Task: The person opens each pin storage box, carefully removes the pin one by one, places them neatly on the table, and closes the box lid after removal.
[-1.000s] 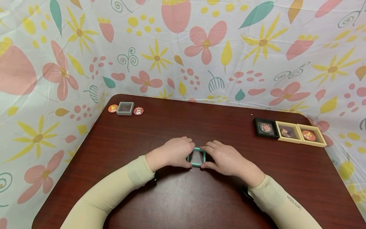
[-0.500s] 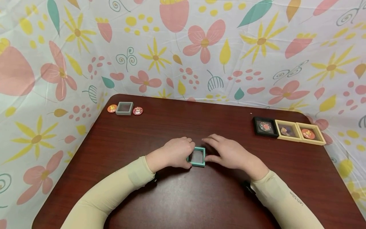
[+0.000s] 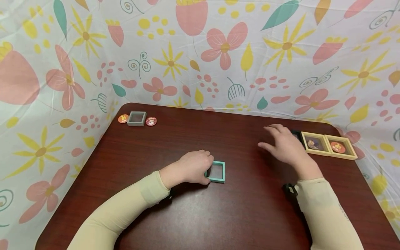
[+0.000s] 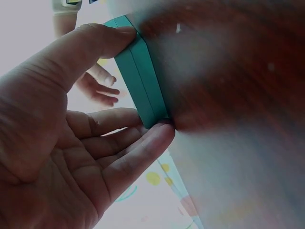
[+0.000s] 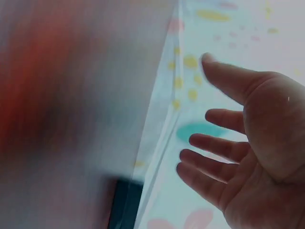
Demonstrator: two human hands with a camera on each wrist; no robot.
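A small teal square frame (image 3: pixel 224 172) with a clear window lies on the brown table in front of the person. My left hand (image 3: pixel 193 167) grips its left side, thumb at the near corner and fingers at the far one. The left wrist view shows the teal frame (image 4: pixel 140 76) pinched between thumb and fingertips. Off to the right, my right hand (image 3: pixel 285 144) is above the table with fingers spread and nothing in them. It partly hides a black frame (image 3: pixel 297 134); in the right wrist view the black frame's edge (image 5: pixel 125 205) shows below the open palm (image 5: pixel 267 143).
Two cream frames, one with a dark-patterned disc (image 3: pixel 313 144) and one with an orange disc (image 3: pixel 337 147), stand beside the black one. At the far left are a grey frame (image 3: pixel 136 118), an orange badge (image 3: pixel 123 118) and a red badge (image 3: pixel 151 121). A patterned cloth (image 3: pixel 187 80) hangs behind the table.
My right hand has let go of the teal frame and moved right and away from me, toward the black frame. The left hand has kept its grip on the teal frame.
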